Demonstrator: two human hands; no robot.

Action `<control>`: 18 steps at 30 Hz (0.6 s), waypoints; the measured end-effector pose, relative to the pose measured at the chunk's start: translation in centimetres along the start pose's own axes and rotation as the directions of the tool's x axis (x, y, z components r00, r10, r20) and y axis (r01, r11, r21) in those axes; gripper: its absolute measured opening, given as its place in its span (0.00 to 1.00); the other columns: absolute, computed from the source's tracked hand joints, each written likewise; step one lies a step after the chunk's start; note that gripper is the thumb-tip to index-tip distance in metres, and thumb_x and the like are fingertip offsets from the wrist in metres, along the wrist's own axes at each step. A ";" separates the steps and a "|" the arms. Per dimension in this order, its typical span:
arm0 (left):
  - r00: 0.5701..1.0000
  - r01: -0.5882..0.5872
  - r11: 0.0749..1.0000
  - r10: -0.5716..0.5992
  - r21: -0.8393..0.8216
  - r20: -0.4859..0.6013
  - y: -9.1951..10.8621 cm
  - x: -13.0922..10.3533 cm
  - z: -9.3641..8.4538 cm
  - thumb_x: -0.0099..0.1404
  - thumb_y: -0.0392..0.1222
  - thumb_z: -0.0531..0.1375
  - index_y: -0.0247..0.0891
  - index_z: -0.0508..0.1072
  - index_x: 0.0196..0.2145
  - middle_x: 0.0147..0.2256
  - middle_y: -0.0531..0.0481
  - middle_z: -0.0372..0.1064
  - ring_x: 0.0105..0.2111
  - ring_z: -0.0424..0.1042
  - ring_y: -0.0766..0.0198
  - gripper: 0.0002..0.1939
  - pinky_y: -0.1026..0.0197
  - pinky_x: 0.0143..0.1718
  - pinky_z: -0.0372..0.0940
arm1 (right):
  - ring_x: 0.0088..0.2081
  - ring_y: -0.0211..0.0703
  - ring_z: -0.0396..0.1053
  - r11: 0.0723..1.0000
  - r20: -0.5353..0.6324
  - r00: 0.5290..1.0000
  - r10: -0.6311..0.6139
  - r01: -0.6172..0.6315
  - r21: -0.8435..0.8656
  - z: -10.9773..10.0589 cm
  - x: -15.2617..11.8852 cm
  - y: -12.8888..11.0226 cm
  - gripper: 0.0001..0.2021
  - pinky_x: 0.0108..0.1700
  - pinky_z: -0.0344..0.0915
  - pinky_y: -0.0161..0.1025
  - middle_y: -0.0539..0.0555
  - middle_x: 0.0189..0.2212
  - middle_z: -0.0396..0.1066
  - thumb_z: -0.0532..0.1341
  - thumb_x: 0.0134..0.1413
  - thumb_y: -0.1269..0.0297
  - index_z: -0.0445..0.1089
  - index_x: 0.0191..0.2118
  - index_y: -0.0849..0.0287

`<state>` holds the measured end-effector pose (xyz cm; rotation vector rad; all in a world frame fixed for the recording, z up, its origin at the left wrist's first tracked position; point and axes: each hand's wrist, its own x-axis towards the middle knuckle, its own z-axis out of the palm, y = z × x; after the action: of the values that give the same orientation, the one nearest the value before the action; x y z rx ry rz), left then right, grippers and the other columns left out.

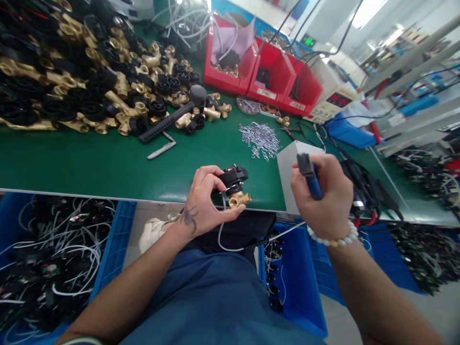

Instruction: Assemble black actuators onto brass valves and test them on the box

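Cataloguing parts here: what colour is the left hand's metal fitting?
Metal fitting: brassy gold, best seen in the head view.

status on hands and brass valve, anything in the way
Left hand: holding brass valve, black top, at table edge. Right hand: raised, gripping blue-handled tool. White box right of valve, possible obstacle.

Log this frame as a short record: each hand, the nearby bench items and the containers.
Left hand: left hand holds a black-and-brass assembly at the near edge of the green bench
Right hand: right hand grips a blue-handled tool; exact type unclear
Beyond the hands: pile of metal clips, black mallet, L-shaped metal bar
Back left: heap of brass and black parts
Containers: three red bins on the bench; blue crates below its level
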<state>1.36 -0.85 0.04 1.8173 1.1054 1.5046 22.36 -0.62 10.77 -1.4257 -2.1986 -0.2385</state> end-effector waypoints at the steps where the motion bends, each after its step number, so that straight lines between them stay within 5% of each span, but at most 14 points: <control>1: 1.000 -0.002 1.000 0.002 0.004 0.002 0.0 0.0 0.0 0.52 0.43 0.73 0.40 0.64 0.35 0.46 0.42 0.67 0.46 0.71 0.53 0.21 0.50 0.40 0.74 | 0.27 0.39 0.64 1.000 0.040 0.999 -0.016 0.016 0.000 0.1 -0.1 0.0 0.07 0.31 0.62 0.36 0.51 0.31 0.68 0.55 0.59 0.72 0.67 0.41 0.58; 5: 1.000 0.006 1.000 -0.006 0.003 -0.006 -0.1 0.0 0.0 0.51 0.42 0.73 0.41 0.64 0.34 0.46 0.43 0.67 0.47 0.71 0.53 0.21 0.50 0.41 0.74 | 0.27 0.39 0.65 0.980 0.441 0.894 -0.075 0.148 -0.132 0.4 0.0 -0.1 0.11 0.29 0.57 0.36 0.53 0.30 0.70 0.57 0.52 0.78 0.70 0.40 0.59; 10: 1.000 0.011 1.000 -0.011 -0.011 -0.009 -0.2 0.0 0.1 0.52 0.43 0.73 0.40 0.64 0.34 0.46 0.42 0.67 0.47 0.71 0.53 0.21 0.51 0.40 0.74 | 0.29 0.40 0.66 0.994 0.024 0.995 -0.092 0.093 -0.064 -0.2 0.2 -0.1 0.09 0.32 0.60 0.36 0.53 0.31 0.69 0.55 0.58 0.76 0.68 0.42 0.60; 12: 1.000 0.010 1.000 -0.010 -0.009 0.001 -0.2 0.0 0.1 0.51 0.43 0.73 0.40 0.64 0.34 0.47 0.42 0.67 0.47 0.71 0.53 0.21 0.51 0.39 0.73 | 0.26 0.39 0.63 0.985 0.117 0.984 -0.133 0.144 -0.091 0.0 -0.1 -0.2 0.09 0.29 0.58 0.36 0.52 0.29 0.67 0.54 0.56 0.77 0.68 0.39 0.60; 15: 1.000 -0.007 1.000 0.007 0.001 0.015 -0.1 0.0 0.1 0.50 0.42 0.73 0.41 0.64 0.34 0.47 0.43 0.67 0.47 0.71 0.52 0.22 0.51 0.39 0.74 | 0.26 0.41 0.63 0.951 0.398 0.899 -0.183 0.265 -0.162 0.3 -0.4 -0.5 0.12 0.28 0.55 0.37 0.54 0.28 0.68 0.53 0.53 0.79 0.70 0.38 0.60; 18: 1.000 0.003 1.000 -0.003 0.000 0.011 -0.1 0.0 0.0 0.51 0.42 0.73 0.41 0.64 0.34 0.46 0.43 0.68 0.47 0.71 0.52 0.21 0.51 0.39 0.74 | 0.32 0.43 0.68 0.977 0.233 0.963 -0.132 0.166 -0.135 0.2 -0.2 -0.6 0.12 0.31 0.59 0.37 0.56 0.32 0.70 0.53 0.57 0.77 0.70 0.42 0.62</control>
<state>1.36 -0.76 -0.02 1.8210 1.1020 1.4916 21.88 -0.98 10.55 -1.4276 -2.5246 -0.3201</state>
